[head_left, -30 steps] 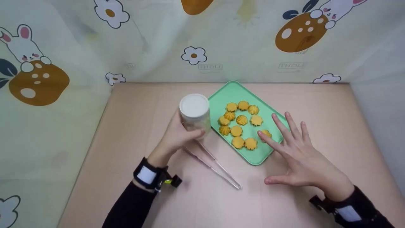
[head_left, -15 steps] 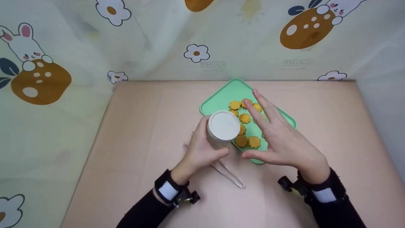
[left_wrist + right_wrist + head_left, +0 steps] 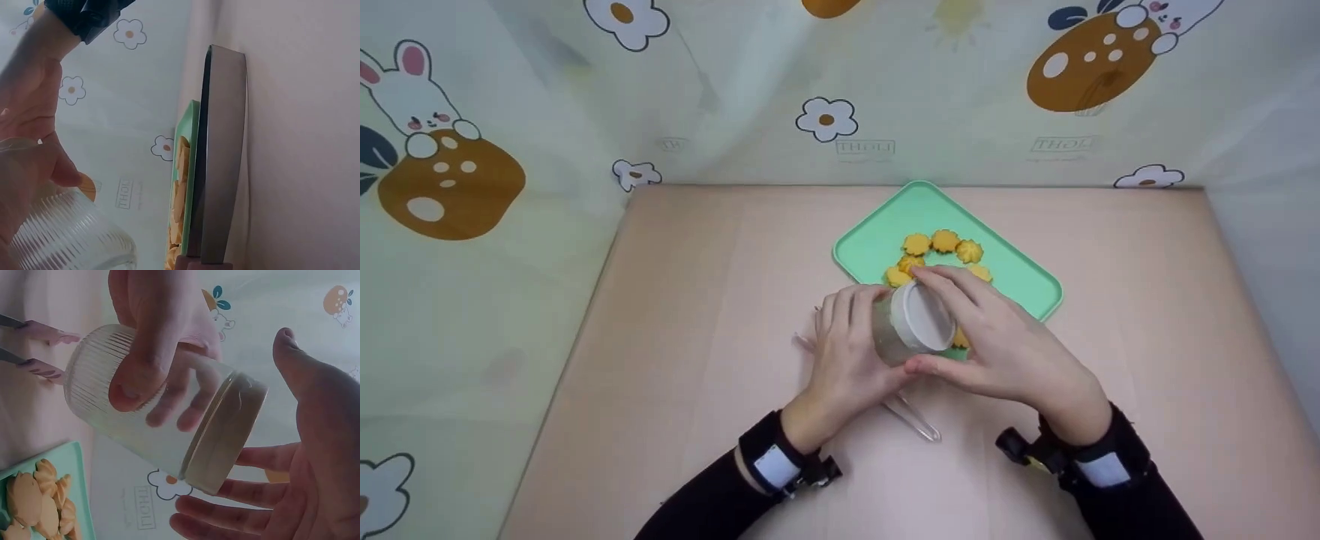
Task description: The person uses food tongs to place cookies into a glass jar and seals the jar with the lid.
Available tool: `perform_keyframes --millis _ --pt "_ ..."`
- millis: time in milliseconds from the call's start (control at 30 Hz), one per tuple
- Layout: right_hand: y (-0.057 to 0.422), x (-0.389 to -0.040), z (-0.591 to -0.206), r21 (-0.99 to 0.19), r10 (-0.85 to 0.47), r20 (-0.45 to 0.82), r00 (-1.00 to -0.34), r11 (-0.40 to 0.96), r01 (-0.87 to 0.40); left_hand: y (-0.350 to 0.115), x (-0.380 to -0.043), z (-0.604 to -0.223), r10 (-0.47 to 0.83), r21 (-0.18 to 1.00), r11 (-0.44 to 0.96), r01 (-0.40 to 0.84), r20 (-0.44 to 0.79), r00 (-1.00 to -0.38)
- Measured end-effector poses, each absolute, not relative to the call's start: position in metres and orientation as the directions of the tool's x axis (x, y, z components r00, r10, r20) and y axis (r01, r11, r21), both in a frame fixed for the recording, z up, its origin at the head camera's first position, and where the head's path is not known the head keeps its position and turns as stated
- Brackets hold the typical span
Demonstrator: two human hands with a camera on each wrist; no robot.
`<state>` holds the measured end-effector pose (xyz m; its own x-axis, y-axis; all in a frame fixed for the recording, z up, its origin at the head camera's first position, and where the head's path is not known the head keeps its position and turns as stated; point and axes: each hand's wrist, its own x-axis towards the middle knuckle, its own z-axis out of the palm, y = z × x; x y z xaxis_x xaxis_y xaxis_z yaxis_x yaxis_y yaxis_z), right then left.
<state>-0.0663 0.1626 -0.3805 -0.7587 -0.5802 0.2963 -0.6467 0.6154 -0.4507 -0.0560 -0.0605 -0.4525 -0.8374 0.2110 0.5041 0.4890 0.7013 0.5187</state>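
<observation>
My left hand (image 3: 847, 352) grips a clear ribbed jar (image 3: 146, 444) around its body, holding it tilted above the table with the lid end toward the right. A pale, whitish lid (image 3: 928, 316) sits on the jar. Through the wall, no contents show inside. My right hand (image 3: 1012, 345) is spread around the lid, its fingers extended behind it and right at its edge. In the right wrist view, the thumb (image 3: 295, 354) of that hand stands apart from the lid.
Beyond the hands lies a green tray (image 3: 1020, 281) bearing several golden cookies (image 3: 945, 241), partly hidden by the hands and jar. Metal tongs (image 3: 225, 152) with pinkish tips lie on the table (image 3: 697, 300) beneath the jar. A printed curtain (image 3: 735, 97) hangs behind the table.
My left hand has carried the jar rightward, in front of the tray, and tipped its lid toward the right. My right hand has moved left, from over the tray to the lid.
</observation>
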Motion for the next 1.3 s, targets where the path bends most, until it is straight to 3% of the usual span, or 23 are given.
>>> perform_keyframes --millis 333,733,1033,1300 --pt "0.164 -0.063 -0.379 -0.427 -0.582 0.313 -0.750 0.619 -0.659 -0.057 -0.051 -0.453 0.245 0.454 0.711 0.537 0.555 -0.795" --pt "0.167 -0.064 -0.377 -0.393 -0.629 0.314 -0.711 0.596 -0.701 -0.061 -0.053 -0.450 0.297 0.473 0.645 0.600 0.569 -0.767" --pt "0.174 -0.066 -0.375 -0.400 -0.685 0.268 -0.678 0.561 -0.725 -0.062 -0.054 -0.449 0.364 0.589 0.516 0.622 0.507 -0.782" --pt "0.180 -0.061 -0.369 -0.465 -0.742 0.265 -0.616 0.461 -0.756 -0.068 -0.056 -0.445 0.514 0.785 0.309 0.537 0.337 -0.789"
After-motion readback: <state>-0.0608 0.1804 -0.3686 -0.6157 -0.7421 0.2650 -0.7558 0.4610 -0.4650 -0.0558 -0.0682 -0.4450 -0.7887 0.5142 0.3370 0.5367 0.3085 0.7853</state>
